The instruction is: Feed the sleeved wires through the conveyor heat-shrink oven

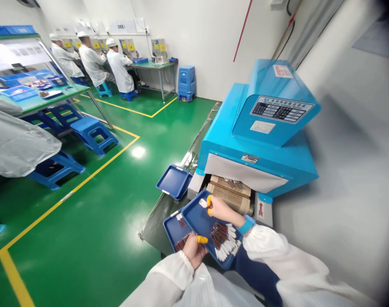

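My left hand (195, 249), a yellow cot on one finger, grips the near-left edge of a blue tray (194, 215). A fanned bundle of short red, black and green wires with white ends (224, 241) lies in this tray. Above the tray's far end, my right hand (220, 209) has its yellow-covered fingertips pinched on small white pieces (203, 204); their other ends are hidden by the fingers. Partly under the held tray is another blue tray (170, 230) with more dark red wires (182, 243).
A blue conveyor machine (226, 132) stands ahead right, with wires (234, 183) on its mesh belt (228, 194). More blue trays (172, 181) rest at its left. Blue stools (93, 132), a green-topped workbench (50, 101) and seated people in white (120, 70) are farther left.
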Available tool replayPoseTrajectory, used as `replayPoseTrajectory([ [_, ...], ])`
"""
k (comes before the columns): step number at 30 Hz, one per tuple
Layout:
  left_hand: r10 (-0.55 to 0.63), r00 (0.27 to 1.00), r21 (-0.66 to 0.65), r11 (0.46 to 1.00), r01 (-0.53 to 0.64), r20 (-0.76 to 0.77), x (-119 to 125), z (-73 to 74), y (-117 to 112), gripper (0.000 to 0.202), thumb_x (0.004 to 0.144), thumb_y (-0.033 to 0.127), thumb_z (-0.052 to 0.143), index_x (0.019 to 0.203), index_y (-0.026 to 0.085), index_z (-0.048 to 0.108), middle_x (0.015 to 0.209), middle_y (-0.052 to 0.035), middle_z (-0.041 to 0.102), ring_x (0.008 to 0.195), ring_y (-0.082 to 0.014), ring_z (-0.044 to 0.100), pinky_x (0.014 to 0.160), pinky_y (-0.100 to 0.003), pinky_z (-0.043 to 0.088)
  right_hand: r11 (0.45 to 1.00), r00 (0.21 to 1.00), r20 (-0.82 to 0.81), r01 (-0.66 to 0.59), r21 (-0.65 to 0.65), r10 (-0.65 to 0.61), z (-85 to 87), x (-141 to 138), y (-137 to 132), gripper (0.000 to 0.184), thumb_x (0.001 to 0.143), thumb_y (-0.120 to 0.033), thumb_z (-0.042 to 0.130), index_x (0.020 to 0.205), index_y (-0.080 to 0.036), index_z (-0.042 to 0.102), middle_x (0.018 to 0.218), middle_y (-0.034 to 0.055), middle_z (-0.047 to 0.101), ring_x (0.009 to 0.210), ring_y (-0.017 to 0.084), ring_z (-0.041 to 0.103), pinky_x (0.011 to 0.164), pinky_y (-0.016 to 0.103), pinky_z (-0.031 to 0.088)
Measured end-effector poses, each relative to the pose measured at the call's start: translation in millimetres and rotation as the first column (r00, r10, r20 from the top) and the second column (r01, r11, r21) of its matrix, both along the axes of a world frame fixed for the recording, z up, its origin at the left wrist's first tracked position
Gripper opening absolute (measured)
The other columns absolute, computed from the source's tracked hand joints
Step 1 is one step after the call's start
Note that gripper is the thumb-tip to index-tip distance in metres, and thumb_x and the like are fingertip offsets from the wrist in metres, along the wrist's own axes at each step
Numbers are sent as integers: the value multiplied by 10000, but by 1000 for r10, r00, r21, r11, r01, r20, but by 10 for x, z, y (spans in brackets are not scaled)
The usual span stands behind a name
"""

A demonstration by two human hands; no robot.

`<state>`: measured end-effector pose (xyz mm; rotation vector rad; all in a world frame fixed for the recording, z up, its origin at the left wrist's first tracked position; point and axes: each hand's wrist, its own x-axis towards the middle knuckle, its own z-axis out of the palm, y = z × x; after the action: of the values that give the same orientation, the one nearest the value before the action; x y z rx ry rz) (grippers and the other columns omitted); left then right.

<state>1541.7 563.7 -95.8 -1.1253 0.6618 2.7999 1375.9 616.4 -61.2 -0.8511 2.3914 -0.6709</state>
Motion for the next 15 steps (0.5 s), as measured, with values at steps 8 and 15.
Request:
replayPoseTrajectory([
  [8,16,998,13,1000,-17,55,27,-2,-36,605,586,-16,514,1156,185,492,825,-51,695,801,-198,647,745,-337,499,854,828,380,497,-154,-413,-73,-369,299,242,583,-15,495,721,-196,414,494,-72,501,501,119,569,482,192,398],
  [15,15,998,4,1000,-15,61,42,5,-33,558,612,9,525,1143,182,508,842,-54,695,811,-199,646,746,-332,498,779,773,130,627,-3,-621,-285,-668,433,186,585,-64,550,712,-184,486,524,-31,556,534,139,578,479,199,379],
])
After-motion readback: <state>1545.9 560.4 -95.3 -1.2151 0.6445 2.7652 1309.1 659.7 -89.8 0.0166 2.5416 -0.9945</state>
